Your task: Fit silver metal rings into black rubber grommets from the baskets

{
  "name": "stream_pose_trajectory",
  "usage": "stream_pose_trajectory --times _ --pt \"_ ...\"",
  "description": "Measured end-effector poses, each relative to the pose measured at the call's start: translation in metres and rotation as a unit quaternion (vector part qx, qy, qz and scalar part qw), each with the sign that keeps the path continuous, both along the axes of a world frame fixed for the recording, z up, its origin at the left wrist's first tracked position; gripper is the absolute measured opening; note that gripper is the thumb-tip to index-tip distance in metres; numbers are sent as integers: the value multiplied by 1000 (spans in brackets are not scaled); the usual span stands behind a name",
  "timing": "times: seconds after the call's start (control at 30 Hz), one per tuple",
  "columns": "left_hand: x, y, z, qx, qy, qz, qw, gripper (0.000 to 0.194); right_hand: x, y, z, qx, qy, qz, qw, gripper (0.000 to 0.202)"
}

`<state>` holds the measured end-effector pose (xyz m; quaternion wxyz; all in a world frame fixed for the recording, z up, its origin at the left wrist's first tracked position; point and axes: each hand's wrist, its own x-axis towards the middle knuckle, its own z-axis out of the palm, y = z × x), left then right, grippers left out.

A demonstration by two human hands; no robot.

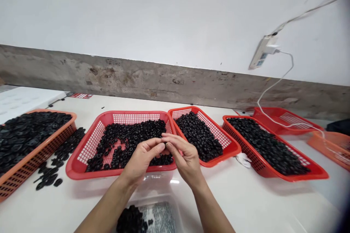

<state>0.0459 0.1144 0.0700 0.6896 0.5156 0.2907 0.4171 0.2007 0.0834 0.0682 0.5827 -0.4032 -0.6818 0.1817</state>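
My left hand [146,156] and my right hand [186,156] meet over the right front part of a red basket [82,174] filled with small black rings [136,136]. Between the pinched fingertips of both hands sits a small black part [165,146], mostly hidden by the fingers. Below my hands, near the bottom edge, a clear plastic container [179,213] holds black pieces [132,220] on its left and many small silvery pieces [163,218] on its right.
Right of centre stand two red baskets [233,149], [318,174] of black parts. An orange basket [41,147] of flat black parts is at the left, with loose ones [50,176] beside it. A white cable [259,98] hangs from a power strip [259,52].
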Motion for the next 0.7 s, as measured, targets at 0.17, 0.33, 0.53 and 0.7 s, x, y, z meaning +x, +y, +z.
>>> stream_pose_trajectory --times 0.17,0.33,0.53,0.7 --pt "0 3 -2 -7 -11 27 1000 23 2 -4 3 76 -208 -73 972 33" --pt "3 2 -2 2 -20 21 1000 22 -1 -4 1 131 -322 -133 928 41" --pt "8 -2 -1 28 6 32 999 22 -1 0 -2 164 -321 -153 920 34" --pt "3 1 1 41 22 -8 999 25 3 0 -1 177 -297 -167 924 28"
